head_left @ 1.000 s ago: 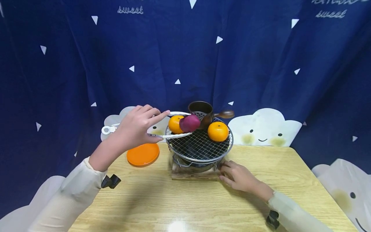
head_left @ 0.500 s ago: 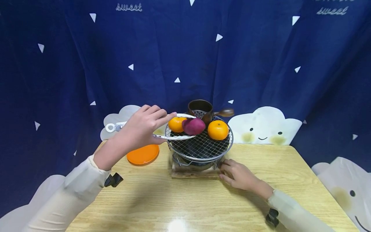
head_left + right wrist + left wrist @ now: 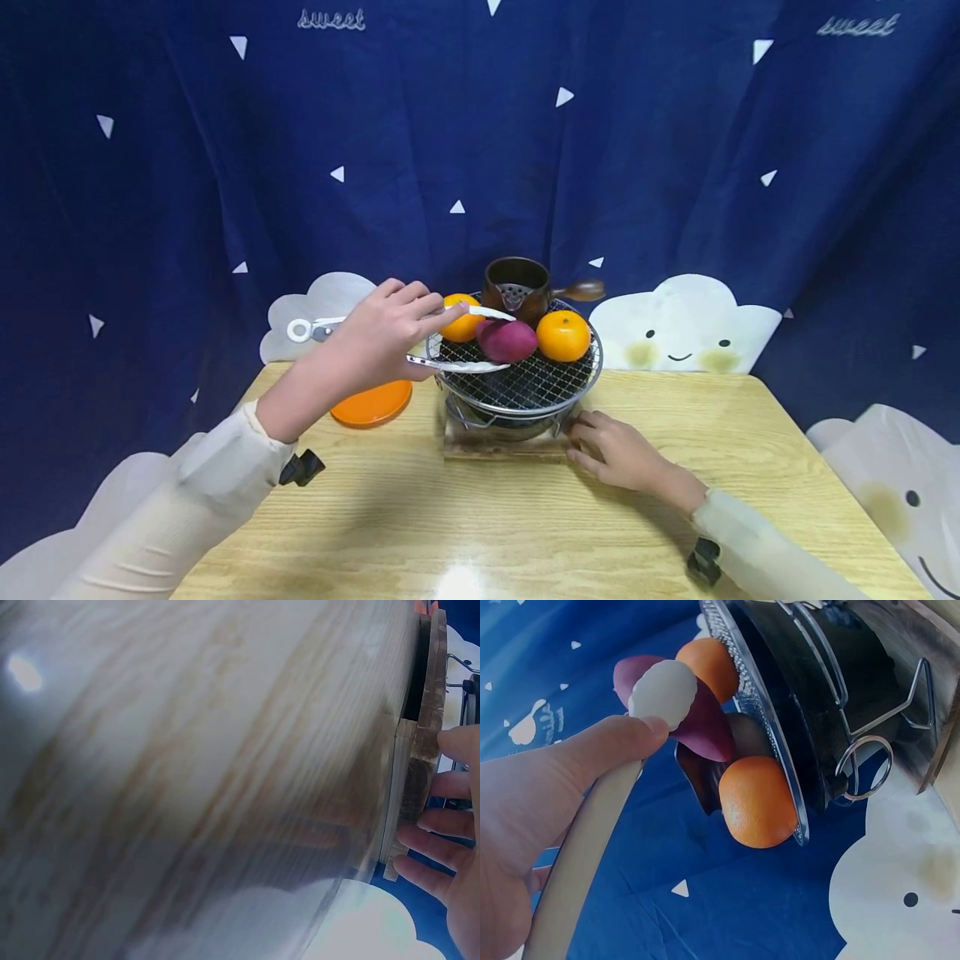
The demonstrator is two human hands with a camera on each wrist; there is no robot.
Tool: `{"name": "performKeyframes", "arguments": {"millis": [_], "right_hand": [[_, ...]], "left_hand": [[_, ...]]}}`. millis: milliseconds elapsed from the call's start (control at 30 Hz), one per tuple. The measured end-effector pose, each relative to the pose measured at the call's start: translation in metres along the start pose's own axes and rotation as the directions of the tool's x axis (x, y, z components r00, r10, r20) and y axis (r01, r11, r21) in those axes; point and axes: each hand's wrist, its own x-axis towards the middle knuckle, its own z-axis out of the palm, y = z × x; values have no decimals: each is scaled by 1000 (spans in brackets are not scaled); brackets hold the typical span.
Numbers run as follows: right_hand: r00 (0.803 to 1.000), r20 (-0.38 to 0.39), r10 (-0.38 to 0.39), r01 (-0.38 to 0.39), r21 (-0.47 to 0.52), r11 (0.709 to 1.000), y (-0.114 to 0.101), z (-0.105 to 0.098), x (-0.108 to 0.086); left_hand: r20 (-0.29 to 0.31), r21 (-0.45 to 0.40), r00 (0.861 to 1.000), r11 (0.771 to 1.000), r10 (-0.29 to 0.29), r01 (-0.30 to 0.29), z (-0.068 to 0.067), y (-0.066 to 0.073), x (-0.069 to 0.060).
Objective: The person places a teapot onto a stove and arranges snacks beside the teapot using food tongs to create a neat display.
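My left hand (image 3: 386, 333) grips white-tipped tongs (image 3: 472, 367), one arm on each side of a purple sweet potato (image 3: 507, 340). The sweet potato is at the grill's wire rack (image 3: 517, 387), between two oranges (image 3: 564, 337); whether it touches the mesh I cannot tell. In the left wrist view, one tong tip (image 3: 664, 694) covers the middle of the sweet potato (image 3: 705, 731). My right hand (image 3: 618, 454) touches the right front corner of the wooden base (image 3: 502, 450) under the grill. In the right wrist view its fingers (image 3: 446, 821) lie spread against the board (image 3: 420, 772).
Behind the sweet potato, a dark brown side-handled teapot (image 3: 517, 287) stands on the rack, its handle (image 3: 581, 290) pointing right. An orange plate (image 3: 372, 404) lies left of the grill, partly behind my left hand. A blue curtain (image 3: 675, 167) hangs behind the wooden table (image 3: 360, 517).
The left hand, tongs and sweet potato have moved right and slightly down, from in front of the left orange to between both oranges. My right hand has stayed at the base.
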Motion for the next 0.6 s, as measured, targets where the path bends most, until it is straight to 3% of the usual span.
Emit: {"name": "performKeyframes", "arguments": {"millis": [600], "right_hand": [[1000,1,2,-2,0,1000,1,3,-1]], "left_hand": [[70,-16,998,1000,9,-8,9,4,6]]}}
